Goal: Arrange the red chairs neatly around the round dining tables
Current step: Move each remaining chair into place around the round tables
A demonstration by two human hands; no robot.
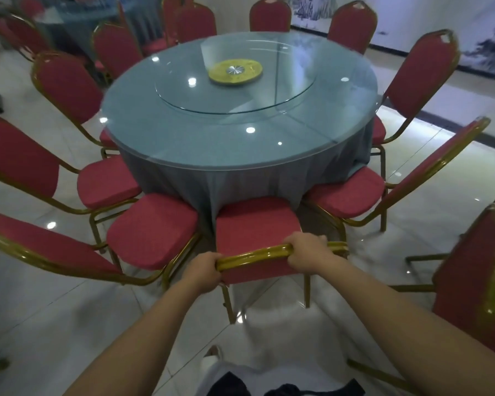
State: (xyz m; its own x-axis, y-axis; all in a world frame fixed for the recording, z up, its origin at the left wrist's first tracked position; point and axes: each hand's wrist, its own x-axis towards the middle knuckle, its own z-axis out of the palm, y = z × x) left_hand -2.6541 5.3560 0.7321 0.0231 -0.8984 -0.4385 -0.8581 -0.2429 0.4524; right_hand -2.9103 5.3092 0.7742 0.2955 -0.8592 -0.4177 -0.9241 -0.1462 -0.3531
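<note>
A red chair (256, 224) with a gold metal frame stands right in front of me, its seat facing the round dining table (183, 132). My left hand (205, 270) grips the left part of its top backrest rail. My right hand (309, 251) grips the right part of the same rail. The seat's front edge reaches the grey tablecloth. More red chairs ring the table: one at my near left (152, 230), one at my near right (346, 192), and several further round.
A glass turntable (283, 90) with a yellow hub (235, 71) lies on the table. Another red chair (475, 281) stands apart at the far right, away from the table. A second table with chairs (75, 15) is at the back left. The floor is glossy tile.
</note>
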